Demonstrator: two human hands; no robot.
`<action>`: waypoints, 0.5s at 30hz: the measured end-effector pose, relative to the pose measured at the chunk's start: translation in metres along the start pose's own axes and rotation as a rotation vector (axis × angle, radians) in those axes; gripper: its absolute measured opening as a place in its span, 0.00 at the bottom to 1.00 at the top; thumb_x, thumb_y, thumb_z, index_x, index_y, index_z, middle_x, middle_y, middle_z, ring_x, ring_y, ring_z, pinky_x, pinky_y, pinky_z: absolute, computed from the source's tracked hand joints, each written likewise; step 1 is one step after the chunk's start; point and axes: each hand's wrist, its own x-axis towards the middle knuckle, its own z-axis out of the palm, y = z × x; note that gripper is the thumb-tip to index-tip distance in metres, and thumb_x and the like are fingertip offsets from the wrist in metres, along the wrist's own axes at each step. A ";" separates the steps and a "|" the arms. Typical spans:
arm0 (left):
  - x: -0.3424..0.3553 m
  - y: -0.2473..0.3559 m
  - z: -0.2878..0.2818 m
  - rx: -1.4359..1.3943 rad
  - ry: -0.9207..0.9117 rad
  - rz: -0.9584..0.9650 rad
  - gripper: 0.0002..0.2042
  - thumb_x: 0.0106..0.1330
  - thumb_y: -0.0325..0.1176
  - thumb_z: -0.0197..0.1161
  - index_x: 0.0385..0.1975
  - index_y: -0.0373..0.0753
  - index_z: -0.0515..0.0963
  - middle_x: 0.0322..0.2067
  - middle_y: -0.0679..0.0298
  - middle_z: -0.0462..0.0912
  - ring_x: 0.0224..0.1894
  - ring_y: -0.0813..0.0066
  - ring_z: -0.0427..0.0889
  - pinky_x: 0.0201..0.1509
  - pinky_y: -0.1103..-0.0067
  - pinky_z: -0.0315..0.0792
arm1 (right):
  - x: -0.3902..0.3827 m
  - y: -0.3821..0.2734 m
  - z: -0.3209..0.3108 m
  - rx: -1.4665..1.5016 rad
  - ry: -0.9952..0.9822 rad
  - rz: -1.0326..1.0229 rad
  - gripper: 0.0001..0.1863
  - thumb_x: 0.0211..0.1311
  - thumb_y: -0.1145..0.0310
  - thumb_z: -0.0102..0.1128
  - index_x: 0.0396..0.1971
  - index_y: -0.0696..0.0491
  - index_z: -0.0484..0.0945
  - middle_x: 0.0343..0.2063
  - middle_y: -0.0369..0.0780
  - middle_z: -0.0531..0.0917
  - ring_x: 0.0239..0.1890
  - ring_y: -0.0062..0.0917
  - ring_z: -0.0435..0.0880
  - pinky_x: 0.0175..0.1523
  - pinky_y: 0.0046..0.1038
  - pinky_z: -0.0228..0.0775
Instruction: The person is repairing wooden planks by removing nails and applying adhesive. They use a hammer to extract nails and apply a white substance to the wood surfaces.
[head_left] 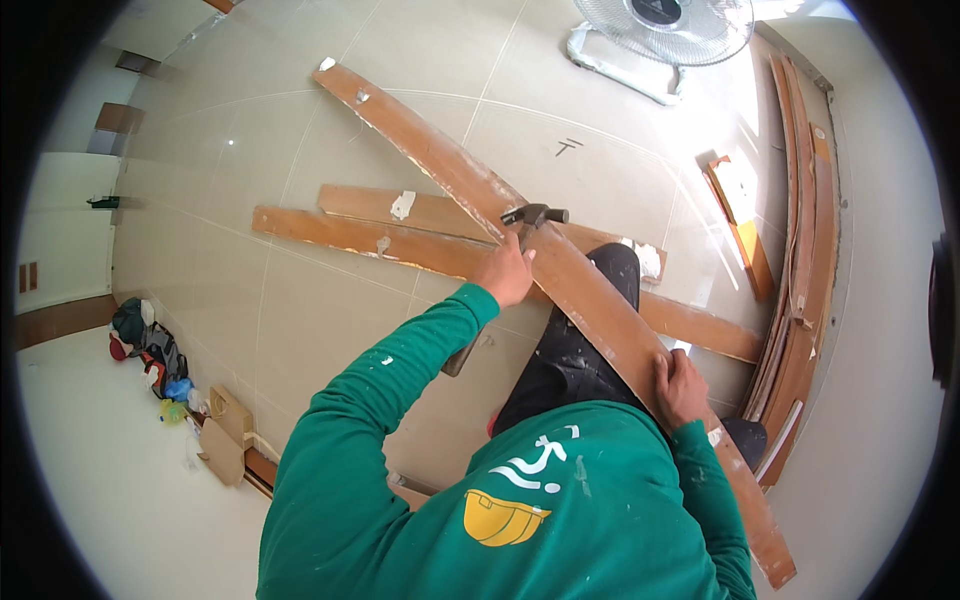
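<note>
My left hand (pixel 505 268) grips a claw hammer (pixel 540 216) close to its head, which rests over a long brown wooden plank (pixel 590 300); the handle extends down and left below my hand. The plank, scuffed and flecked with white residue, runs diagonally from upper left to lower right across my dark-trousered leg (pixel 540 380). My right hand (pixel 680 385) holds the plank's edge near its lower part. Beneath it, two more brown planks (pixel 370 240) lie crosswise on the tiled floor, with white patches on them.
A silver floor fan (pixel 655 45) stands at the top. Stacked planks (pixel 800 240) lie along the right wall, near a short orange-brown board (pixel 745 235). Bags (pixel 135 330) and a cardboard piece (pixel 220 450) sit along the left wall.
</note>
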 end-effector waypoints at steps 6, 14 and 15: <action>-0.005 0.008 0.026 0.062 0.213 0.004 0.24 0.79 0.43 0.52 0.63 0.29 0.61 0.34 0.34 0.85 0.40 0.31 0.84 0.47 0.47 0.75 | 0.005 0.000 0.006 -0.038 0.040 0.005 0.25 0.77 0.44 0.51 0.36 0.55 0.72 0.31 0.51 0.84 0.38 0.52 0.84 0.42 0.52 0.73; -0.006 0.015 0.042 0.079 0.249 -0.095 0.28 0.78 0.45 0.53 0.67 0.28 0.61 0.42 0.35 0.84 0.47 0.37 0.85 0.52 0.50 0.77 | 0.006 0.004 0.009 -0.060 0.073 -0.017 0.25 0.76 0.44 0.51 0.37 0.55 0.73 0.30 0.53 0.86 0.36 0.53 0.85 0.41 0.52 0.75; -0.007 0.017 0.043 0.086 0.252 -0.101 0.28 0.78 0.45 0.54 0.67 0.28 0.62 0.42 0.35 0.84 0.47 0.37 0.85 0.52 0.50 0.76 | 0.006 0.007 0.008 -0.059 0.069 -0.012 0.26 0.76 0.43 0.51 0.36 0.55 0.74 0.30 0.53 0.86 0.36 0.53 0.85 0.41 0.52 0.75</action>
